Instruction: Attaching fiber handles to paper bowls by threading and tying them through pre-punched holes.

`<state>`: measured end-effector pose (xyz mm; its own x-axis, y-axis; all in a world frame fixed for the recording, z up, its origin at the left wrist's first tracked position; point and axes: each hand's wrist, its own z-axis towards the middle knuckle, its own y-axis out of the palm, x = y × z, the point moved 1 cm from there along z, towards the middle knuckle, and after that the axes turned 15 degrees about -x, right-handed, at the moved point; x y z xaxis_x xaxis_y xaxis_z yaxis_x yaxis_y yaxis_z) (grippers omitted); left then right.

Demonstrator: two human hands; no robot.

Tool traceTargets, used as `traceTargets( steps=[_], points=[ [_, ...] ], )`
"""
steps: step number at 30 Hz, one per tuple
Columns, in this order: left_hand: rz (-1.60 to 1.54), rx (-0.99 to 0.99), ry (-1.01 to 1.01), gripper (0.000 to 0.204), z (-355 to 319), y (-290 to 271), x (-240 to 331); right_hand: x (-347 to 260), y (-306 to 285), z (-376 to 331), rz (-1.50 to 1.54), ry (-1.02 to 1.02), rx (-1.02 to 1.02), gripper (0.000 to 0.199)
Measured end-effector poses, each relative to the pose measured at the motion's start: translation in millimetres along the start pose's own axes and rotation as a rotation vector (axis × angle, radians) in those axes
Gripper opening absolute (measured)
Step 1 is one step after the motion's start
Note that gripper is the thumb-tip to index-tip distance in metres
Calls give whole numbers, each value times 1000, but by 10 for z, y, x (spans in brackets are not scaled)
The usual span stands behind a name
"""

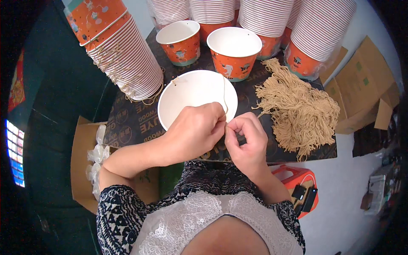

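A paper bucket (191, 91), white inside, lies with its mouth toward me at the table's front. A tan cord (225, 91) hangs across its right side and runs down to my hands; a short bit of cord shows at its left rim. My left hand (197, 127) is closed over the bucket's front, fingertips meeting those of my right hand. My right hand (248, 140) pinches thumb to forefinger on the cord near the bucket's lower right rim. The fingers hide the exact spot where the cord is held.
A heap of tan cords (297, 110) lies at right. Two orange buckets (234, 63) stand behind, before wrapped bucket stacks (265, 19). A tall leaning stack (127, 59) with cords rises at left. Cardboard boxes (361, 80) and a red stool (293, 172) flank the dark table.
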<state>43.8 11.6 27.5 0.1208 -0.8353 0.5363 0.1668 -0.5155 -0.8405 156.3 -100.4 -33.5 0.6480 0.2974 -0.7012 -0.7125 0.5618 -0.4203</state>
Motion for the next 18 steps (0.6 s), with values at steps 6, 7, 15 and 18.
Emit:
traceTargets(
  steps=[6,7,15,18],
  points=[
    [155,2,82,17,-59,36,-17,36,-135,70,-97,-84,28,17],
    [155,0,83,17,-55,43,-26,22,-174,95,-204,-81,-9,19],
    [260,-9,66,20,-75,57,18,20,-224,125,-261,-63,-245,11],
    [244,1,69,21,-74,52,29,28,-257,156,-171,-65,-295,8]
  ],
)
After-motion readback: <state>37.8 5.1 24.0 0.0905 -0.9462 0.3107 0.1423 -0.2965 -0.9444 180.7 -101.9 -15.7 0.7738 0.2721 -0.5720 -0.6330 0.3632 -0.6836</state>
